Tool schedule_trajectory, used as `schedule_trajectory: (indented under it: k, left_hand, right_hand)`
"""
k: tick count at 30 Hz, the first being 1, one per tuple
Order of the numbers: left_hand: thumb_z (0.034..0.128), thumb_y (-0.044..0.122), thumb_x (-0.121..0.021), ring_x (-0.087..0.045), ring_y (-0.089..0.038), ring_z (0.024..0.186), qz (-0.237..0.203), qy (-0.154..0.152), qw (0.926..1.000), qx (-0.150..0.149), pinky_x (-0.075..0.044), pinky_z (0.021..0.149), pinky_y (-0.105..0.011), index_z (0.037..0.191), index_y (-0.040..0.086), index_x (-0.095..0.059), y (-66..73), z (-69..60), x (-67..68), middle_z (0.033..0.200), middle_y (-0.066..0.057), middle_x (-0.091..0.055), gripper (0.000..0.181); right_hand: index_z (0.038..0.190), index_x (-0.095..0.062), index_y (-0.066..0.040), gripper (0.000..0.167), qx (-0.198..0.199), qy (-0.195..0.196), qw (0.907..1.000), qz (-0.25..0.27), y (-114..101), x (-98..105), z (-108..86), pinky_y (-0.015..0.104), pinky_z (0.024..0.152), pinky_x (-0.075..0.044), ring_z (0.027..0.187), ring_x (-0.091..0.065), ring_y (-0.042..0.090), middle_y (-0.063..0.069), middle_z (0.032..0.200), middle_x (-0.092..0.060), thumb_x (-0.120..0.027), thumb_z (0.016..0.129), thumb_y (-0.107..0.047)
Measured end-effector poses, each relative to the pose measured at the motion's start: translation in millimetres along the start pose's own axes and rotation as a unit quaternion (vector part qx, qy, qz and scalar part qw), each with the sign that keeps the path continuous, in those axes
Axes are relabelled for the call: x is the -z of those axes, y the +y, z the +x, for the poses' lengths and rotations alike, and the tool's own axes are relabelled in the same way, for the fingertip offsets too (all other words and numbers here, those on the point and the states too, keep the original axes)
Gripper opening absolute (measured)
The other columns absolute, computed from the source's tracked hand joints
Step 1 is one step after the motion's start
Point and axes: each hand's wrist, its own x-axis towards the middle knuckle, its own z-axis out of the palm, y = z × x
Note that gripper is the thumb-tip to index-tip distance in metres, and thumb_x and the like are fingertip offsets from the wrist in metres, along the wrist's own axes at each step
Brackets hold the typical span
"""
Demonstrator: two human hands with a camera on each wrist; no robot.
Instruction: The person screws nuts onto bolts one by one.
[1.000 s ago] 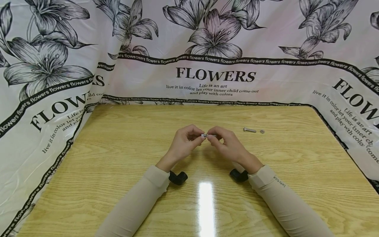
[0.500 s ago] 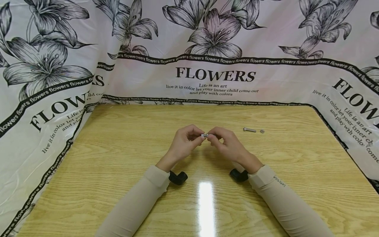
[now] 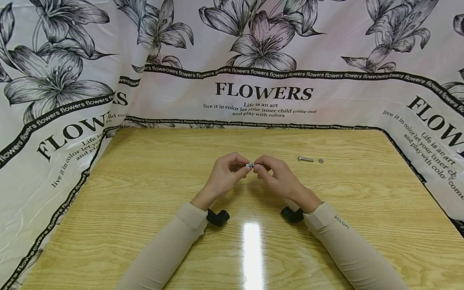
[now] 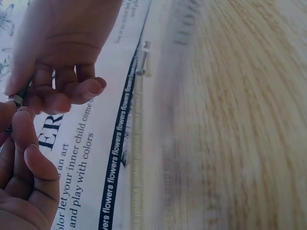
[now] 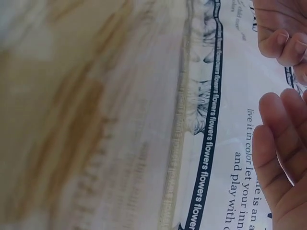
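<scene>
Above the middle of the table, my left hand pinches a small silver bolt by its left end between thumb and forefinger. My right hand pinches at its other end, where a small nut shows between the fingertips in the left wrist view. Fingers cover much of both parts, so how far the nut sits along the shaft is not visible. In the right wrist view the fingertips of both hands reach the right edge, and the bolt is out of sight.
A second bolt lies on the wooden table beyond my right hand, with a loose nut just right of it. Behind the table hangs a flower-printed cloth, which also runs along both sides. Black wrist mounts jut out below the wrists.
Both hands stay in place with only slight shifts of the right fingertips around the bolt's end. The loose bolt and nut on the table have not moved.
</scene>
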Motion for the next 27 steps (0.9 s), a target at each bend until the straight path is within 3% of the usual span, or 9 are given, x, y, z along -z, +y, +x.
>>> schedule_trajectory:
  k: [4, 12, 19, 27]
  left_hand:
    - [0.0902, 0.0, -0.063, -0.062, -0.039, 0.073, 0.0, 0.001, 1.0, 0.001, -0.05, 0.063, -0.028, 0.099, -0.005, -0.065, 0.4, -0.3, -0.1, 0.086, -0.018, -0.068, 0.01]
    - [0.0896, -0.002, -0.063, -0.062, -0.038, 0.073, -0.008, 0.002, 1.0, 0.0, -0.052, 0.065, -0.029, 0.1, -0.007, -0.064, -0.7, 0.0, 0.0, 0.09, -0.024, -0.067, 0.011]
    - [0.0898, -0.002, -0.063, -0.062, -0.04, 0.073, -0.003, 0.002, 1.0, 0.002, -0.051, 0.064, -0.028, 0.1, -0.006, -0.064, 0.8, -0.1, 0.1, 0.087, -0.019, -0.068, 0.011]
    - [0.0898, -0.002, -0.063, -0.062, -0.036, 0.072, -0.003, 0.001, 1.0, -0.003, -0.052, 0.064, -0.029, 0.099, -0.006, -0.064, -0.5, 0.2, -0.2, 0.09, -0.02, -0.068, 0.011]
  right_hand:
    - [0.103, -0.062, -0.008, 0.012, -0.014, -0.002, 0.9999, 0.003, 13, -2, -1.2, 0.037, 0.066, -0.05, 0.076, -0.058, 0.012, 0.008, 0.093, -0.064, -0.052, 0.099, -0.012]
    - [0.111, -0.056, -0.001, 0.023, -0.001, 0.017, 0.9998, -0.008, 3, -3, 0.3, 0.037, 0.074, -0.052, 0.084, -0.064, 0.021, 0.011, 0.1, -0.066, -0.063, 0.09, 0.001]
    - [0.102, -0.063, -0.011, 0.008, -0.009, 0.005, 0.9999, -0.007, 13, -2, -0.6, 0.035, 0.07, -0.05, 0.079, -0.057, 0.011, 0.005, 0.09, -0.064, -0.057, 0.096, -0.01]
    - [0.112, -0.059, -0.012, 0.019, -0.019, 0.01, 0.9998, -0.002, 13, -2, -1.7, 0.036, 0.072, -0.05, 0.082, -0.061, 0.013, 0.002, 0.099, -0.066, -0.063, 0.093, -0.012]
